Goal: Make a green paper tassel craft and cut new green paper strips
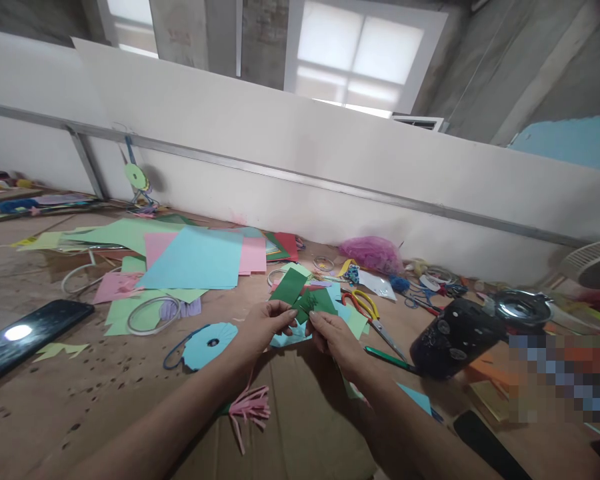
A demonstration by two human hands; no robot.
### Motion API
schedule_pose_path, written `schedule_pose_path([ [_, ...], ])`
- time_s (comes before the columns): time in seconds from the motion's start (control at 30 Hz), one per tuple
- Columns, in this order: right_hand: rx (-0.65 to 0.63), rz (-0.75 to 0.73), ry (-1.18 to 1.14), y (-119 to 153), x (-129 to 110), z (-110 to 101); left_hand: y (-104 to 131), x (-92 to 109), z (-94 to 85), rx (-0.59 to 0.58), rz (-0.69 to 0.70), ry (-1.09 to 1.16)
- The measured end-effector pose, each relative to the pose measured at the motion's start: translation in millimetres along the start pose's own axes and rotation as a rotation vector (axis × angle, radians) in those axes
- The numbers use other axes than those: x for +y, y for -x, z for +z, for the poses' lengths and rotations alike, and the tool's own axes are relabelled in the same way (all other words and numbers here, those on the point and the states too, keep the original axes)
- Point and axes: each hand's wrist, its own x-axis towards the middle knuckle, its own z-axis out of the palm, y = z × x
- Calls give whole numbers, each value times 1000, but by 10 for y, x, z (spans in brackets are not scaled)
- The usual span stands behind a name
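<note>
Far left on the brown tabletop (125, 363): black smartphone (35, 337). Next: pale-blue pleated paper disc (200, 348). At centre: left hand (276, 321), thumb and fingers pinched on near end of dark-green paper strip (290, 285); long axis slanting away and rightward, far end free beyond fingertips. Immediately right: dark-green paper piece (325, 301), bearing dark marks too small to read, projecting forward from right hand (333, 335), likewise pinched at its near edge; whether joined to strip, cannot tell. Farther right: yellow-and-orange-handled scissors (384, 333), blades toward black container (450, 343).

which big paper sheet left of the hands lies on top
The light blue sheet: its whole face shows, while it partly covers the pink sheets beneath.
</note>
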Motion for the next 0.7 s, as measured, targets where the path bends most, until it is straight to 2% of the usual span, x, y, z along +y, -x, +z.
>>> schedule_pose_path([
  [0.37,-33,39,-47,20,-34,-5,-19,24,-19,65,13,8],
  [0.7,-26,25,-24,9,-14,6,-32,26,-13,77,25,10],
])
